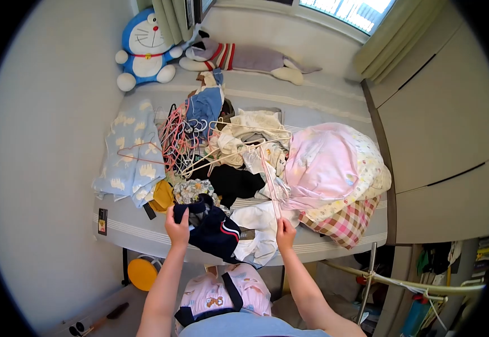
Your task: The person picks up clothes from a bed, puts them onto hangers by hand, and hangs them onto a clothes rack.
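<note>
My left hand (177,227) is closed on the edge of a navy garment (213,230) with a red and white stripe, which hangs over the front of the bed. In my right hand (285,233) is one end of a pink clothes hanger (269,181), pointing away from me across the pile. White clothing (262,224) lies between my hands, with a black garment (234,182) just beyond it. Several pink and white hangers (180,137) are heaped further back on the left. Another cream hanger (250,128) rests on light clothes.
Folded blue bedding (129,151) lies at the left, a pink bundle (323,160) and a checked cloth (345,222) at the right. A blue plush toy (148,50) and a long grey plush (250,58) sit at the back. A metal rack (371,275) stands front right; a pink patterned bag (210,295) is below me.
</note>
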Motion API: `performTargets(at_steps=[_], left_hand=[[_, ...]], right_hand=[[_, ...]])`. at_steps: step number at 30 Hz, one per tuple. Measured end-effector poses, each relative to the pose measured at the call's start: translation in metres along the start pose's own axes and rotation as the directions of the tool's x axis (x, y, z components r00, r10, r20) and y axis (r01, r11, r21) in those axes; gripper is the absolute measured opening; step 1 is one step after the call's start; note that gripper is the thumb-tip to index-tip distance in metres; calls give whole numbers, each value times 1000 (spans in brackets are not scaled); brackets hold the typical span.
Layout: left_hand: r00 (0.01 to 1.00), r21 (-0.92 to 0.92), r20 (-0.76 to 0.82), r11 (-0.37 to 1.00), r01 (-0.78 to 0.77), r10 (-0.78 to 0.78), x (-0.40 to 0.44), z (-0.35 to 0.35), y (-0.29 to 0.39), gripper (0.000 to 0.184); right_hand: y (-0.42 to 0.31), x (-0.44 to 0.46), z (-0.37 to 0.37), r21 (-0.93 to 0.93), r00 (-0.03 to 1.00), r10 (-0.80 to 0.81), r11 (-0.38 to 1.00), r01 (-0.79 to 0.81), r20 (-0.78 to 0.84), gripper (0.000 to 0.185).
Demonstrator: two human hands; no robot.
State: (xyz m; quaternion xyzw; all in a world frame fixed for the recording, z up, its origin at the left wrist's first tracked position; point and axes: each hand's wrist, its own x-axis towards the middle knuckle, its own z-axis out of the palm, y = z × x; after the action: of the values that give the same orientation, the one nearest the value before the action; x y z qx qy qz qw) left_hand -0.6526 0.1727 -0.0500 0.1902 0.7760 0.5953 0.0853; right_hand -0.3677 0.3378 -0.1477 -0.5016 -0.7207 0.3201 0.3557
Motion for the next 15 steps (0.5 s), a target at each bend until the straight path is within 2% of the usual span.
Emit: performTargets(at_steps=[1,3,5,8,10,12,14,15], left_hand=[[998,7,-14,998,-54,54,3,0,11,23],[984,-9,-21,984,-176,176,9,-5,38,23],[969,15,-10,969,-248,248,16,-14,58,24],[943,155,-24,933,-324,332,34,-23,57,29],[946,242,-16,919,-311,324,43,-32,70,37],[938,340,18,880,-331,346,58,-37,61,40],[941,360,11,877,-319,337,64,-44,78,40],[937,394,4,860,-323,350,69,-46,80,40]], right_hand=[[-7,-12,-10,-2,1000,-5,1000,5,-14,8],[-25,-29,-18,169,991,-9,985,31,-130,6],[-68,-38,-24,382,973,-18,918,108,-232,16],[-112,-38,-31,559,981,147,828,-50,-130,16],[-130,-42,-39,453,996,73,887,-88,51,21],[-157,-59,-41,447,995,-16,894,-28,94,20],[-177,-71,-50,423,979,-117,905,37,165,19],[-184,-79,-52,364,970,-128,930,46,206,18]])
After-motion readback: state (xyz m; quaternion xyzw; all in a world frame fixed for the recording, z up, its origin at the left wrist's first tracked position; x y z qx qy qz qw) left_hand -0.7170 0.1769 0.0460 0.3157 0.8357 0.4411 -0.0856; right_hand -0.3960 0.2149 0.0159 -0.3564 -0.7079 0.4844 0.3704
